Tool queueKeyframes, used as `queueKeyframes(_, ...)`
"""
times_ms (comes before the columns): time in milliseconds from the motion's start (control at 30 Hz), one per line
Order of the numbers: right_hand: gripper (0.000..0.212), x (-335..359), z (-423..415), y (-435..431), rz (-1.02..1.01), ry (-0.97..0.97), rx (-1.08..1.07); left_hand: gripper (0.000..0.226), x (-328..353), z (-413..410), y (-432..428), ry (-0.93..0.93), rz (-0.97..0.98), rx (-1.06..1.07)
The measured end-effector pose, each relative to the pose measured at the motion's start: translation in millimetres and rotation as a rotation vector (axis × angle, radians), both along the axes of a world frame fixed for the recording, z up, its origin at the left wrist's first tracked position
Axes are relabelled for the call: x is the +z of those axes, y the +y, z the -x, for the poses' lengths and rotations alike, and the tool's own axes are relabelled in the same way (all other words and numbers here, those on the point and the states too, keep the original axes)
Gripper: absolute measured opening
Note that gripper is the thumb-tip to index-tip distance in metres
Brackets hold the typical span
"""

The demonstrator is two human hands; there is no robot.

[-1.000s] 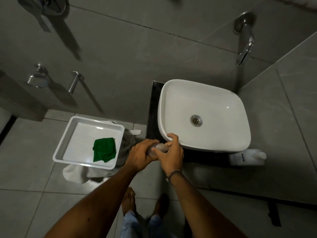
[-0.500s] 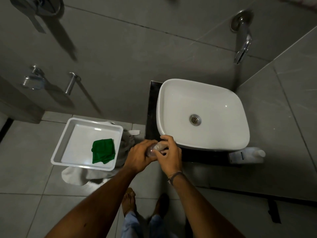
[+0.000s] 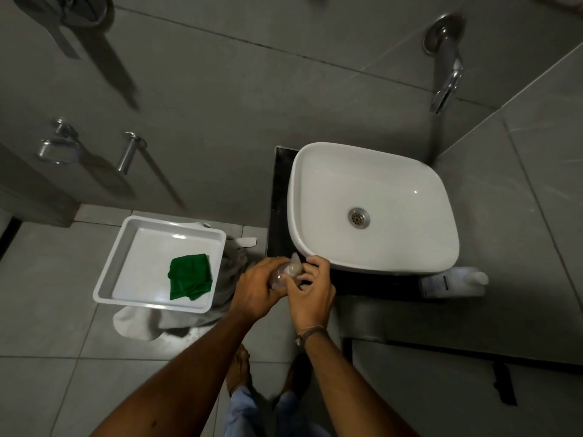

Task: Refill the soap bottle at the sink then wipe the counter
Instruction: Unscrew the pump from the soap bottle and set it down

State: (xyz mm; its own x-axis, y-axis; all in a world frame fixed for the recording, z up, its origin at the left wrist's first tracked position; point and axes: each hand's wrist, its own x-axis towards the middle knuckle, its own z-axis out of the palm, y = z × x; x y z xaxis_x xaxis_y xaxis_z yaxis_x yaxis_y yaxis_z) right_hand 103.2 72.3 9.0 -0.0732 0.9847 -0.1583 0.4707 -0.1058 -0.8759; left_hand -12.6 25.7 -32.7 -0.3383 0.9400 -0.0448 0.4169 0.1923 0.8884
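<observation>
Both hands meet just in front of the near left corner of the sink (image 3: 372,203). The left hand (image 3: 257,290) wraps around a small clear bottle (image 3: 280,275), fingers closed on its body. The right hand (image 3: 312,294) touches the bottle's top, its fingertips (image 3: 307,271) curled around the pale cap or nozzle (image 3: 295,266); how firmly it grips there cannot be told. The bottle is tilted, its top pointing up toward the sink rim. A cord bracelet (image 3: 310,332) sits on the right wrist.

Left of the left hand, a white tray (image 3: 126,244) rests on a heap of pale cloth (image 3: 148,323) on the floor, with a folded green rag (image 3: 189,275) inside it. Well to the right of the right hand, a white refill jug (image 3: 454,282) lies on the dark counter (image 3: 372,283) by the sink's near right corner. Beyond the sink, a tap (image 3: 448,77) sticks out of the wall.
</observation>
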Motion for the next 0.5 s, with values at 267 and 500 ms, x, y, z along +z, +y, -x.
queueKeyframes(267,0.076,6,4,-3,0.004,-0.042,-0.005,0.062,-1,-2,-3,-0.025,0.003,0.022)
queueKeyframes(500,0.081,2,-9,1,0.055,0.074,0.162,0.063,-6,-2,-2,-0.004,0.002,0.013)
